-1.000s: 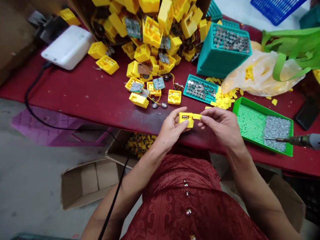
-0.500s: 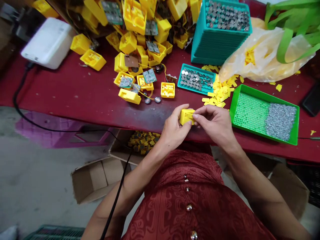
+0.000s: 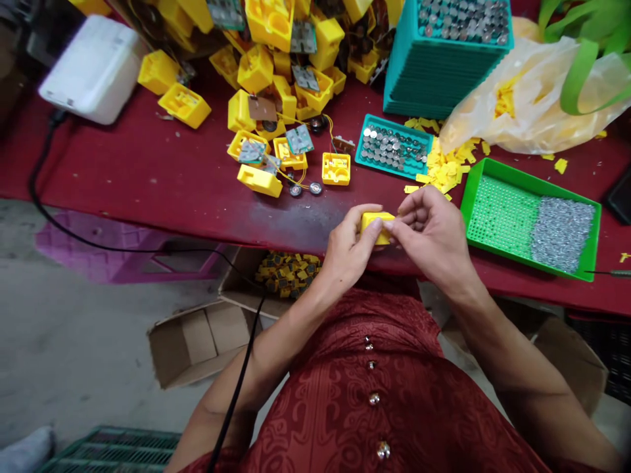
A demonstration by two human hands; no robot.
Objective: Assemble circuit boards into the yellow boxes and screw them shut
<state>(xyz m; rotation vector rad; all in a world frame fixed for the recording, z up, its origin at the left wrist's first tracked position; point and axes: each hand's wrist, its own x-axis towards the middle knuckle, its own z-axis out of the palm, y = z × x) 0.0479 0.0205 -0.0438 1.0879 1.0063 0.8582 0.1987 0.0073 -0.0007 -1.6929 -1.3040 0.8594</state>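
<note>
Near the table's front edge, my left hand (image 3: 352, 244) grips a small yellow plastic housing (image 3: 373, 223), its thumb lying across the face. On the other side, my right hand (image 3: 431, 235) has thumb and index finger pinched at the housing's right end; whatever lies between those fingertips is too hidden to make out. Behind the hands are an open yellow housing (image 3: 336, 169), a small teal tray (image 3: 365, 161) of button cells and a heap of flat yellow pieces (image 3: 446, 163).
A green tray (image 3: 472, 197) with metal screws is right of my hands. Teal stacked trays (image 3: 438, 79) and a plastic bag (image 3: 535, 98) stand behind. Yellow housings with circuit boards pile up at back left, near a white box (image 3: 93, 69). A black cable (image 3: 123, 249) crosses my left forearm.
My left thumb has moved onto the housing's face, and the housing is tilted differently. My right fingertips remain at its right side. The whole view has shifted slightly.
</note>
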